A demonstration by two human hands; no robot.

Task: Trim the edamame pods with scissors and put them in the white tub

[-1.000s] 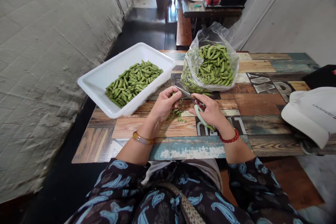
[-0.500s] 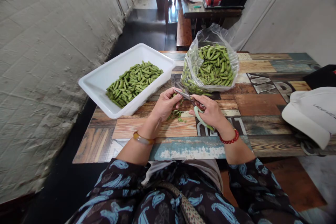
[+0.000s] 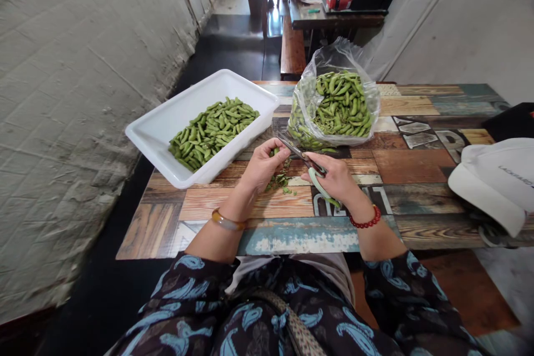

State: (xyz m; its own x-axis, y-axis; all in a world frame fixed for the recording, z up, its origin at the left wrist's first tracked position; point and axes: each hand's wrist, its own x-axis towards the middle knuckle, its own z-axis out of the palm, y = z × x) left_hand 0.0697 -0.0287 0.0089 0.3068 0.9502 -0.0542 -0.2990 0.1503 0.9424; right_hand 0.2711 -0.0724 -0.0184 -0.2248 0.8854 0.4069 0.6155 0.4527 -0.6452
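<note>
In my right hand (image 3: pixel 332 174) is a pair of scissors (image 3: pixel 319 184) with pale green handles, its blades pointing up and left toward my other hand. My left hand (image 3: pixel 266 164) pinches a green bean pod (image 3: pixel 274 152), partly hidden by the fingers, close beside the blade tips. Small green trimmings (image 3: pixel 281 181) lie on the table under my hands. Left of them, a white plastic tub (image 3: pixel 156 117) holds a heap of edamame pods (image 3: pixel 212 132). Beyond my right hand, a clear plastic bag (image 3: pixel 306 94) stands open, full of more pods (image 3: pixel 344 101).
The patchwork wood-pattern table (image 3: pixel 267 236) runs off to the right, where a white cap (image 3: pixel 494 175) and a black item (image 3: pixel 511 121) lie. A wall (image 3: pixel 75 94) is close on the left. Farther back stand a wooden bench (image 3: pixel 292 50) and another table (image 3: pixel 298 11) loaded with things.
The scissor blades have turned slightly and look closer together. The left fingers have shifted a little around the pod. The tub and the bag stay where they were.
</note>
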